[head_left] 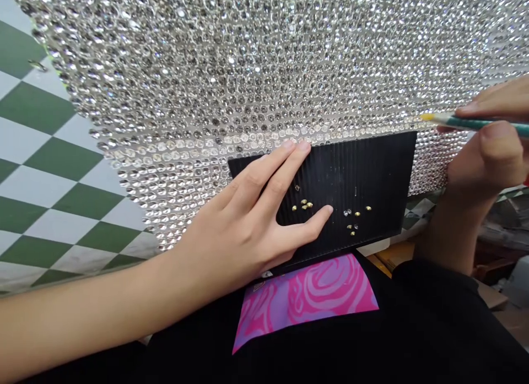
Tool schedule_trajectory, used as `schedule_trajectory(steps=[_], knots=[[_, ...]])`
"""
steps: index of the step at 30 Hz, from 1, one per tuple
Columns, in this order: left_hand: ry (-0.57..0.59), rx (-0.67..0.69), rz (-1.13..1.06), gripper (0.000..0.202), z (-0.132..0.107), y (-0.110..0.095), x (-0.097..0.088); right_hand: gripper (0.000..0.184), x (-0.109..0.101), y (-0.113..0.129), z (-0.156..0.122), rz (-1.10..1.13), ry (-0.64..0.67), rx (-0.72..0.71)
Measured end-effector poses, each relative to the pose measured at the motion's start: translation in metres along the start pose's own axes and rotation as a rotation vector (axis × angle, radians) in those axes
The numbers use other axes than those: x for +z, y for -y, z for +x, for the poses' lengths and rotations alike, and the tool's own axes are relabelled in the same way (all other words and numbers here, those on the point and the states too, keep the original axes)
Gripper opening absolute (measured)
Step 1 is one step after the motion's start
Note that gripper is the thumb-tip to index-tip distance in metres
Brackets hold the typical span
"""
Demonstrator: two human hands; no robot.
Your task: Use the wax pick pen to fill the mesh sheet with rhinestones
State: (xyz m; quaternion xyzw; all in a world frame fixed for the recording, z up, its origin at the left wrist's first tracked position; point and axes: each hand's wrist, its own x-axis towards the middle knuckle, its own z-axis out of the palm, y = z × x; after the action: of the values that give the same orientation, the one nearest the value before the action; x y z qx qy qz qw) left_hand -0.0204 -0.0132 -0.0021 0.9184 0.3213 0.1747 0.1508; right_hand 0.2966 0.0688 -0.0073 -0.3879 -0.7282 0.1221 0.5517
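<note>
A left hand (248,218) lies flat, fingers spread, on a black ridged tray (363,180) dotted with small gold studs (306,205). The right hand (487,147) grips a green pencil-like tool (471,122) over a rhinestone sheet (248,70) on the checkered worktop (41,152).

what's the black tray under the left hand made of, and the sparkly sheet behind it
Black tray: probably matte plastic, judging by fine parallel ridges and no shine; the left hand lies flat on it. Sparkly sheet: rows of clear faceted stones, glass or acrylic, glinting on a pale backing, likely mesh or fabric.
</note>
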Motion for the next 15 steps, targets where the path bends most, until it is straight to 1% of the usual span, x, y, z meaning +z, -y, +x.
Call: schedule_trajectory(steps=[2, 7, 11, 15], knots=[[0.0, -0.002, 0.007, 0.055, 0.0, 0.0, 0.0, 0.012, 0.0, 0.0, 0.0, -0.005, -0.001, 0.002], [0.004, -0.009, -0.003, 0.056, 0.0, 0.0, 0.0, 0.014, -0.003, -0.006, 0.0, -0.042, 0.09, -0.035], [-0.004, -0.013, -0.002, 0.053, -0.001, 0.0, 0.0, 0.014, -0.005, -0.01, -0.002, -0.132, 0.091, -0.057], [-0.002, -0.01, -0.006, 0.051, 0.0, 0.001, -0.001, 0.016, -0.007, -0.004, -0.002, -0.146, 0.102, -0.041]])
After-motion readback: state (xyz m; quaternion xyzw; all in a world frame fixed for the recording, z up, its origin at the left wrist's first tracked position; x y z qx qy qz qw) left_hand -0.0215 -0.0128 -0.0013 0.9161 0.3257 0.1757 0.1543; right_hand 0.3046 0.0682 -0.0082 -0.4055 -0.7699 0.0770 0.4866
